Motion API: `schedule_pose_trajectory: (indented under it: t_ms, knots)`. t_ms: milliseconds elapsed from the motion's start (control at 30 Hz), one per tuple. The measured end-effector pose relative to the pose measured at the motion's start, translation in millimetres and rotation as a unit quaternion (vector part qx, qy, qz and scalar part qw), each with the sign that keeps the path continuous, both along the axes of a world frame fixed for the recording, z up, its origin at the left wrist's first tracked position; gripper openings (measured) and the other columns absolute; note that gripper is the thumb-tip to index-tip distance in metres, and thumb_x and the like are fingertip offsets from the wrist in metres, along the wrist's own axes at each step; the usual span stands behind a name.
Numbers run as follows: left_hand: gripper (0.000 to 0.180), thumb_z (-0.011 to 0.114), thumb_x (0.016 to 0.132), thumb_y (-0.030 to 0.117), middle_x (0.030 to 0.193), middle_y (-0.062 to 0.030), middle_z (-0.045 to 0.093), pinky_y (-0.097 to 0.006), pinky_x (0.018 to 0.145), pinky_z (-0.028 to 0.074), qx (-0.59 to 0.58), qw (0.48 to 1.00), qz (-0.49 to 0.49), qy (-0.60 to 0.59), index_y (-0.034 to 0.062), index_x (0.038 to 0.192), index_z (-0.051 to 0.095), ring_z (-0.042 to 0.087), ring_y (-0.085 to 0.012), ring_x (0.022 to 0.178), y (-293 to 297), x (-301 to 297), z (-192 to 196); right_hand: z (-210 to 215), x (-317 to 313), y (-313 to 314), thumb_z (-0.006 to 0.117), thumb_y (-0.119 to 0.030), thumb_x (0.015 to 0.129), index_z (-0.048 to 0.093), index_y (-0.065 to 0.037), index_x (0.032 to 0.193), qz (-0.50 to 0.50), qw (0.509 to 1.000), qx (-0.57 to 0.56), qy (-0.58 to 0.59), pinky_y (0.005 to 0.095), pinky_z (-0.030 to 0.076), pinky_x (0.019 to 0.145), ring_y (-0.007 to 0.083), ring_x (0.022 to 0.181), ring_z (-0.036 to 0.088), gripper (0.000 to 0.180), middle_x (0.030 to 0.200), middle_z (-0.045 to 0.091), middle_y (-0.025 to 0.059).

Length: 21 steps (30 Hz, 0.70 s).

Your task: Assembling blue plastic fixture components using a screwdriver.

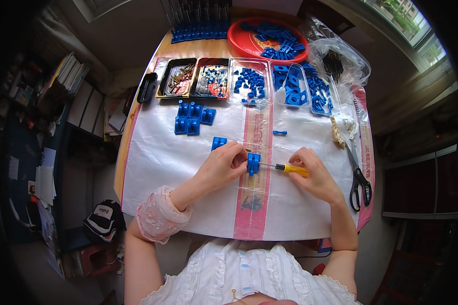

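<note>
My left hand (225, 161) has its fingers closed on a blue plastic block (254, 164) with raised ridges, near the middle of the table. From the right, my right hand (313, 174) grips a screwdriver (295, 170) with a yellow and black handle. Its thin metal shaft points left and its end meets the block's right side; the tip itself is hidden. Just beyond my left hand lies another blue block (219, 143), partly covered by it. A small blue piece (280, 132) lies on the sheet beyond the screwdriver.
Several finished-looking blue blocks (192, 120) are grouped at the left. Behind them stand trays of screws (182, 77), nuts (211, 80) and small blue parts (249, 81). A red basin (237, 41) holds more blue parts. Black scissors (360, 184) lie at the right edge.
</note>
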<state>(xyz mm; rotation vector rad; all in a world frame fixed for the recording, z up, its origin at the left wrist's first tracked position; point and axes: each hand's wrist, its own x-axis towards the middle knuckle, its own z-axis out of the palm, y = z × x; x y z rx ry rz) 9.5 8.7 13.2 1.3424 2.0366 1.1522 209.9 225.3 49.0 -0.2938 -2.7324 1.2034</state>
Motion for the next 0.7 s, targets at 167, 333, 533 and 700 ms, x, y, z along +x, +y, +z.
schedule_pose_trajectory:
  t_ms: [167,333,533,700]
  knots:
    - [0.011,0.074,0.089,0.007,0.087,-0.0076,0.063,-0.030,0.069,0.055,0.002,1.000,0.002,-0.003,0.0000,0.096,0.067,0.065,-0.0165,0.075,-1.0,-0.6,0.1,3.6,3.6,6.8,0.076,-0.002,0.081,0.065,-0.001,0.099,0.011,0.997,0.070,-0.018,0.0393,0.049,0.090,0.0295,0.099,0.058,0.021,0.099,0.061,0.0115]
    - [0.013,0.073,0.086,0.006,0.086,-0.0102,0.062,-0.034,0.071,0.054,0.005,1.000,0.000,-0.020,-0.0012,0.093,0.066,0.065,-0.0210,0.074,0.4,0.7,2.3,-3.9,2.1,0.5,0.075,0.001,0.078,0.063,-0.001,0.093,-0.022,0.997,0.073,-0.005,0.0408,0.050,0.086,0.0301,0.096,0.059,0.019,0.093,0.062,0.0116]
    - [0.009,0.071,0.088,0.004,0.089,-0.0071,0.062,-0.029,0.070,0.055,0.004,0.999,-0.021,0.033,0.0002,0.094,0.065,0.065,-0.0165,0.076,-1.2,-0.4,0.6,1.0,-1.3,-4.3,0.071,0.006,0.076,0.059,0.000,0.089,-0.045,0.997,0.054,-0.021,0.0415,0.051,0.082,0.0305,0.092,0.060,0.019,0.091,0.063,0.0121]
    - [0.013,0.071,0.089,0.003,0.091,-0.0077,0.063,-0.029,0.071,0.055,0.007,0.999,-0.018,0.025,0.0001,0.100,0.065,0.066,-0.0171,0.078,-1.1,-0.4,1.5,-1.1,-1.5,-3.6,0.070,0.006,0.076,0.060,0.000,0.090,-0.045,0.997,0.060,-0.007,0.0416,0.051,0.082,0.0304,0.093,0.060,0.018,0.092,0.064,0.0118]
